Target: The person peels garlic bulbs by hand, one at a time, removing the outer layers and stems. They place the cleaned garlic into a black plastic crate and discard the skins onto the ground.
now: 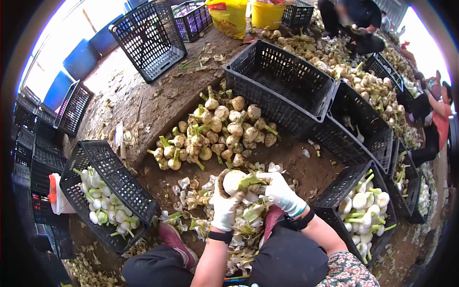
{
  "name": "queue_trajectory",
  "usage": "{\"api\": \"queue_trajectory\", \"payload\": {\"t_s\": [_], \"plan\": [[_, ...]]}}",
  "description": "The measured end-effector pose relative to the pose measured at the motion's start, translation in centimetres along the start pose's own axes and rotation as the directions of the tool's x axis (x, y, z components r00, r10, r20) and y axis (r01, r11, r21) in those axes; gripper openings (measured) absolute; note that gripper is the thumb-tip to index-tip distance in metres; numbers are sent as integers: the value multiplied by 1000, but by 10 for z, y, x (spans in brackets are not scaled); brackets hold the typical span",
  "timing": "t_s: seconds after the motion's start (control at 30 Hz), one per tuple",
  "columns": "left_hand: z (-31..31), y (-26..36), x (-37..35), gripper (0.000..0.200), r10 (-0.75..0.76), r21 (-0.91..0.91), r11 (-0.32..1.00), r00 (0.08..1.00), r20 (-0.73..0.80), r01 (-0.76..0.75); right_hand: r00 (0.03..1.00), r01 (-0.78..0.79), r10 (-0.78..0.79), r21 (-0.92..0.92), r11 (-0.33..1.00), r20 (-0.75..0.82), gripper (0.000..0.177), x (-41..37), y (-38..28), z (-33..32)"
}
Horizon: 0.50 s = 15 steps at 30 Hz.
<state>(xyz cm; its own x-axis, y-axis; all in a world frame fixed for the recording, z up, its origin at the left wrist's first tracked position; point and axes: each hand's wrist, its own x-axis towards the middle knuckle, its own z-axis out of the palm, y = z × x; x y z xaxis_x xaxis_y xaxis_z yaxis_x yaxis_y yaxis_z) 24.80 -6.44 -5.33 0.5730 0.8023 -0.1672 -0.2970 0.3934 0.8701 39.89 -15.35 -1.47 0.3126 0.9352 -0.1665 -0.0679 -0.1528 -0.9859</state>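
Note:
My left hand [224,204], in a white glove with soiled fingers, is wrapped round a pale garlic bulb [233,181] in front of my knees. The gloved right hand [283,192] is closed at the bulb's green stem end [252,180], with its fingers bent inward. Whether it also holds a small tool is hidden. Just beyond lies a pile of soil-covered garlic bulbs [220,126] with short stalks. Beneath my hands are loose peeled skins and leaves [248,215].
Black crates of clean white garlic stand at left [114,177] and right [330,191]. A large black crate [282,103] stands beyond the pile. Further back are a yellow bucket [267,15], heaped garlic [363,81] and people, one in a red top [441,117].

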Motion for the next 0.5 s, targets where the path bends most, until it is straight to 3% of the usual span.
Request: {"api": "queue_trajectory", "payload": {"t_s": [0.03,0.07,0.17,0.2,0.23,0.27,0.3,0.33,0.37,0.4,0.43,0.47,0.5], "plan": [[-1,3,0,95,-44,-110,993,999,20,46,999,-50,50,126,991,1,19,-2,-2,2],[-2,5,0,97,-87,-218,971,995,47,95,999,-49,50,126,991,-2,19,-3,1,2],[0,14,3,95,-105,-278,952,990,94,128,958,-23,151,460,887,-243,14,0,8,-5],[-1,18,1,93,-107,-316,937,984,143,148,902,-51,351,744,666,-252,17,2,8,-10],[-5,26,1,94,-168,-304,927,969,184,219,882,11,345,745,667,-322,18,5,20,-19],[-2,35,-3,97,-124,-322,928,970,211,188,853,77,340,741,667,-395,20,8,39,-35],[-2,38,-4,99,-101,-321,932,972,211,166,844,-73,330,518,852,-424,24,8,52,-52],[-3,40,-2,102,-75,-321,936,974,214,142,902,-286,290,58,956,-320,33,10,44,-65],[-5,40,0,106,-69,-298,944,968,242,142,914,-206,7,-447,870,-406,37,9,44,-60],[-5,38,0,108,-76,-128,986,968,241,109,905,-156,-261,-833,531,-336,42,4,46,-48],[0,39,-1,105,-68,27,998,975,212,64,934,-6,-218,-621,784,-284,50,1,29,-39],[3,39,-2,103,-54,184,983,980,189,18,971,39,-104,-288,957,-214,51,1,16,-27],[2,33,-2,95,44,448,884,976,212,-137,990,68,-116,-433,899,-84,50,1,-10,-19]]}}
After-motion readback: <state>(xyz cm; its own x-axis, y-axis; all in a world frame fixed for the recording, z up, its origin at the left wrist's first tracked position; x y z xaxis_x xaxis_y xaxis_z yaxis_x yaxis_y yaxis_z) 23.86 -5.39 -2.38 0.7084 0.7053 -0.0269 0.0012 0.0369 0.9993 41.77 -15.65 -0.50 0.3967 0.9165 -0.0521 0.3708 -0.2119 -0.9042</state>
